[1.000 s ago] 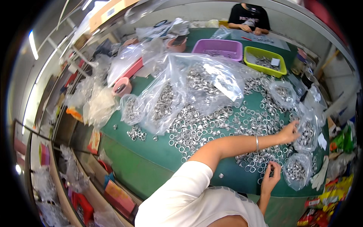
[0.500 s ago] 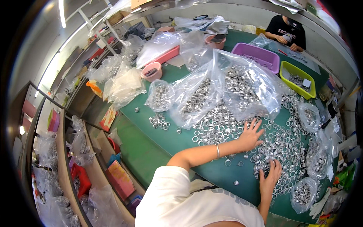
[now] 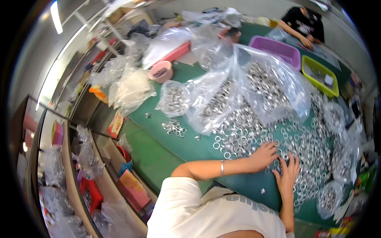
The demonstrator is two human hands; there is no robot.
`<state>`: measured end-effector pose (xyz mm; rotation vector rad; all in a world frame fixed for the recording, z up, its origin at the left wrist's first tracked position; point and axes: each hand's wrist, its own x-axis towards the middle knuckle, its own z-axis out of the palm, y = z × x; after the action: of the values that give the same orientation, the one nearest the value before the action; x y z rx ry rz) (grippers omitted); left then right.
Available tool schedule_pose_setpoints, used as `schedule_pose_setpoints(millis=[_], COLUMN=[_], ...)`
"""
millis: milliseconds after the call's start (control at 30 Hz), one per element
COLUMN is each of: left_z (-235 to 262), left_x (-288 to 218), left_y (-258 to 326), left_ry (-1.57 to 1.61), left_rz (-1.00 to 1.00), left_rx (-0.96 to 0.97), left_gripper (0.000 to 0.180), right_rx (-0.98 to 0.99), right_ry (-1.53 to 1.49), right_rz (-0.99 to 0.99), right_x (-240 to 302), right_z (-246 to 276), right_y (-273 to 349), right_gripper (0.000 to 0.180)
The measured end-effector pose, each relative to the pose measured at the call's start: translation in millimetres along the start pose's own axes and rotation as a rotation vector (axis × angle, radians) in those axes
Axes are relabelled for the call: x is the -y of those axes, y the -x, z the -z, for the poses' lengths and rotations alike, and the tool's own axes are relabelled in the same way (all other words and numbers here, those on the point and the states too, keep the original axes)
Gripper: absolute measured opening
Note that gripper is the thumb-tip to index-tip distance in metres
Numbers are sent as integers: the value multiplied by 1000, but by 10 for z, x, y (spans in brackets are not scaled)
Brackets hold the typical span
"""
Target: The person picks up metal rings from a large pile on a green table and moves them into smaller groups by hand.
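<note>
Loose silver-coloured metal rings (image 3: 313,158) lie heaped across the green table (image 3: 246,186) in front of me. My left hand (image 3: 262,157), below a wrist with a thin bangle (image 3: 222,167), rests at the near edge of the heap. Its fingers are curled together, and what they hold, if anything, is hidden. Close to its right, my right hand (image 3: 287,173) lies over the rings with fingers stretched and thumb apart. Beyond both hands, a large clear plastic bag (image 3: 295,95) stands full of rings, its mouth gathered upward.
A small bag of rings (image 3: 174,99) and a little ring pile (image 3: 174,127) are to the left. At the back stand a purple basin (image 3: 278,49), a yellow-green basin (image 3: 319,81) and a pink tub (image 3: 161,71). Another person (image 3: 303,25) works across the table. Shelves (image 3: 99,178) with bags flank the left.
My left hand has drawn nearer to me, beside my right hand, and its spread fingers have curled. The view has shifted slightly, and the right hand remains on the rings.
</note>
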<state>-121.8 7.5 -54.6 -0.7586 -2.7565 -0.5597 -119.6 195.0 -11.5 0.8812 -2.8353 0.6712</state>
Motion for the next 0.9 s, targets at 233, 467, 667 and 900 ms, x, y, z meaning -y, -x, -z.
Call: schedule_pose_setpoints(millis=[233,467,667,900], left_z=[394,498,380,-13], left_x=[-50,-107,80,65], left_y=[251,368,14,-565], left_ry=[174,230,266,60], left_rz=[-23,0,124,103], left_rx=[67,68,-77,118], left_gripper=[43,42,39,64], right_rx=[-47,-158,-266,-103], right_ry=[-141,-152,-280,191], right_rz=[105,51,-191,-210], right_x=[-193,-235,-627,-882], right_z=[57,213,288,-15], right_y=[90,165,117,-357], right_gripper=[31,21,22,64])
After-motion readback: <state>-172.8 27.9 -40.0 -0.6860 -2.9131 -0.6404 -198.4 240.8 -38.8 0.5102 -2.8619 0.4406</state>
